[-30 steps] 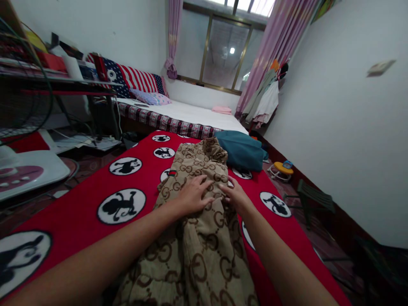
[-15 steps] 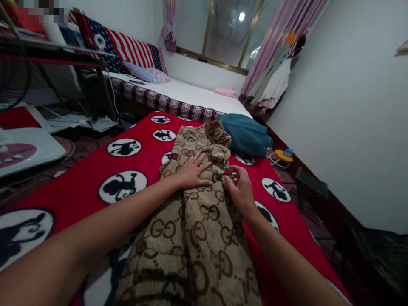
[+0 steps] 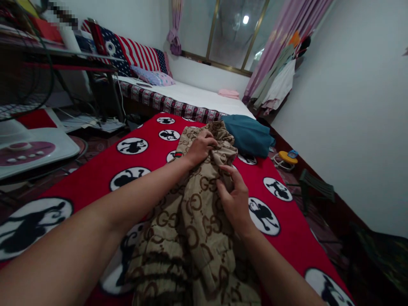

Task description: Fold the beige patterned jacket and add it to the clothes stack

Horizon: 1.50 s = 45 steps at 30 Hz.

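A tan garment (image 3: 208, 221) with brown interlocking letters lies lengthwise along the red cloth, its fabric bunched and creased. Gathered elastic bands show near its front end, and a small green-and-red tab (image 3: 178, 154) is on its left edge. My left hand (image 3: 200, 148) is closed on the fabric toward the far end, with the fingers bent over. At the garment's right side, my right hand (image 3: 236, 197) touches the cloth with thumb and fingers apart. Just beyond lies a folded teal cloth (image 3: 247, 135).
A red blanket (image 3: 95, 163) with black-and-white monkey circles covers the surface under the garment. Behind it stands a bed (image 3: 197, 95) with a pillow (image 3: 153, 76). A cluttered desk (image 3: 70, 61) is at left. A yellow stool (image 3: 287, 157) and a dark folding stool (image 3: 315, 185) are at right.
My left hand has moved from lying flat to farther up the garment, its fingers now bent. The garment's right edge has shifted inward, and the right tab is no longer visible.
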{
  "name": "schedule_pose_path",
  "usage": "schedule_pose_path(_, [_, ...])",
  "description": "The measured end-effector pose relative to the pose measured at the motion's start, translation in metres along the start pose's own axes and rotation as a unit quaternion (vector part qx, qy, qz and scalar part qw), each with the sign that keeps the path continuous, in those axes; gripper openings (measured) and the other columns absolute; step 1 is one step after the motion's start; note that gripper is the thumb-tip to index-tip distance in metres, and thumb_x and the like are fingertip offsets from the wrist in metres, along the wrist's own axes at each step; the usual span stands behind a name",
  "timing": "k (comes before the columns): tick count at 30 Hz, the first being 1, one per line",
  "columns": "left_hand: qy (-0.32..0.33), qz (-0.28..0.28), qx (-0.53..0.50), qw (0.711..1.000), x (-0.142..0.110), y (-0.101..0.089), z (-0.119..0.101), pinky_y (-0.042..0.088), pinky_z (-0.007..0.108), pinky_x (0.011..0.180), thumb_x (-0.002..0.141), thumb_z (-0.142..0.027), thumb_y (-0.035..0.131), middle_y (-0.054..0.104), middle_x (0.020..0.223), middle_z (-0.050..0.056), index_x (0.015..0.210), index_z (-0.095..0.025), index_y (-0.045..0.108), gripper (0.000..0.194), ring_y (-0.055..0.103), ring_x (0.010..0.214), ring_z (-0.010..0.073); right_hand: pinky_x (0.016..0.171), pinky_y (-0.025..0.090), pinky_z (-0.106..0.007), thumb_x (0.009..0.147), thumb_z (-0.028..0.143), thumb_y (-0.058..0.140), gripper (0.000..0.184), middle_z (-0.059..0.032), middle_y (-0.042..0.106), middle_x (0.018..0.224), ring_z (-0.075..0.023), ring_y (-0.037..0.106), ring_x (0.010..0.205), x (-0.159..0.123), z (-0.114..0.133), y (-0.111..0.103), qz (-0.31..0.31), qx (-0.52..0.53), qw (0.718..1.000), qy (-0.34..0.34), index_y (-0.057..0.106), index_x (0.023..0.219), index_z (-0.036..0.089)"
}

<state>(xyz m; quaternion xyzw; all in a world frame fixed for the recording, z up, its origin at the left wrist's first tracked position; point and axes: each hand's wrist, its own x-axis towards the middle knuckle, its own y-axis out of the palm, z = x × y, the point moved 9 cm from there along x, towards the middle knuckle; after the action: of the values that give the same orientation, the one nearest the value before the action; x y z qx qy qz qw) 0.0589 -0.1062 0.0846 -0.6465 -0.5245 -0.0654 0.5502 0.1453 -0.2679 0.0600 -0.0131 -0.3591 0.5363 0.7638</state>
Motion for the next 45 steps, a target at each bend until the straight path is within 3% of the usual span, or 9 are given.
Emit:
schedule_pose_path(6, [-0.076,0.169,0.137,0.973,-0.039,0.032,0.014,0.021,0.063,0.109,0.087,-0.024,0.054,0.037,0.149,0.012,0.121,-0.025,0.064,0.036,0.023,0.141,0.0371,0.113,0.029,-0.045,0.070,0.023,0.071,0.066,-0.0036,0.052,0.140,-0.0254,0.044,0.132,-0.030,-0.019,0.029,0.203,0.093,0.962,0.155,0.052,0.132,0.027])
schedule_pose_path(11, [-0.033,0.135,0.134,0.981,-0.038,0.025,-0.017,0.010,0.060,0.114,0.095,-0.043,0.042,0.033,0.153,0.012,0.134,-0.025,0.054,0.045,0.019,0.144,0.0322,0.100,0.044,-0.039,0.071,0.027,0.070,0.059,-0.0029,0.062,0.126,-0.0251,0.057,0.117,-0.055,0.007,0.027,0.236,0.220,0.904,0.279,0.056,0.129,0.027])
schedule_pose_path(19, [0.013,0.173,0.131,0.976,-0.071,0.071,-0.018,0.014,0.055,0.115,0.090,-0.052,0.047,0.034,0.153,0.012,0.139,-0.026,0.049,0.055,0.023,0.143,0.0314,0.065,0.049,-0.022,0.072,0.037,0.073,0.044,-0.0007,0.072,0.095,-0.0183,0.065,0.082,-0.071,0.003,0.020,0.516,0.054,0.815,0.258,0.069,0.115,0.027])
schedule_pose_path(21, [0.007,0.151,0.128,0.980,-0.075,0.073,-0.015,0.013,0.056,0.115,0.089,-0.053,0.048,0.033,0.154,0.010,0.138,-0.029,0.049,0.054,0.021,0.144,0.0310,0.050,0.043,-0.021,0.077,0.042,0.067,0.033,-0.0003,0.069,0.072,-0.0139,0.060,0.060,-0.037,-0.019,0.013,0.451,0.034,0.858,0.244,0.074,0.101,0.020])
schedule_pose_path(24, [-0.015,0.125,0.120,0.985,-0.076,0.069,-0.010,0.015,0.056,0.115,0.087,-0.055,0.050,0.031,0.155,0.007,0.137,-0.032,0.050,0.055,0.020,0.144,0.0305,0.056,0.045,-0.024,0.079,0.039,0.061,0.028,-0.0029,0.068,0.074,-0.0141,0.058,0.061,0.039,-0.046,-0.009,0.211,-0.028,0.967,0.139,0.072,0.091,0.016])
schedule_pose_path(27, [-0.058,0.099,0.114,0.987,-0.075,0.063,-0.003,0.018,0.055,0.115,0.085,-0.057,0.052,0.031,0.155,0.008,0.137,-0.031,0.051,0.058,0.021,0.144,0.0324,0.076,0.050,-0.033,0.076,0.033,0.061,0.024,-0.0068,0.068,0.091,-0.0188,0.062,0.080,0.091,-0.067,-0.018,0.053,-0.066,0.996,0.031,0.069,0.092,0.017])
schedule_pose_path(34, [-0.124,0.016,0.049,0.991,-0.070,0.043,0.014,0.035,0.048,0.107,0.089,-0.047,0.052,0.044,0.144,0.011,0.123,-0.026,0.061,0.041,0.042,0.131,0.0295,0.084,0.051,-0.035,0.075,0.020,0.051,0.032,-0.0127,0.064,0.106,-0.0200,0.064,0.084,0.179,-0.128,-0.007,-0.050,-0.156,0.986,0.033,0.063,0.105,0.013])
schedule_pose_path(41, [-0.226,-0.075,-0.072,0.969,-0.066,0.027,0.049,0.049,0.035,0.090,0.085,-0.017,0.055,0.065,0.100,0.006,0.106,-0.021,0.064,0.023,0.061,0.099,0.0208,0.086,0.048,-0.036,0.079,0.041,0.064,0.072,-0.0188,0.067,0.111,-0.0298,0.064,0.105,0.238,-0.165,0.024,0.042,-0.371,0.908,0.190,0.039,0.138,0.009])
schedule_pose_path(45, [-0.230,-0.091,-0.097,0.964,-0.067,0.026,0.050,0.050,0.033,0.082,0.080,-0.015,0.057,0.066,0.087,0.003,0.084,-0.021,0.064,0.010,0.063,0.087,0.0196,0.084,0.049,-0.038,0.073,0.030,0.069,0.037,-0.0202,0.068,0.108,-0.0345,0.064,0.105,0.263,-0.174,0.025,0.050,-0.401,0.887,0.226,0.066,0.105,0.012])
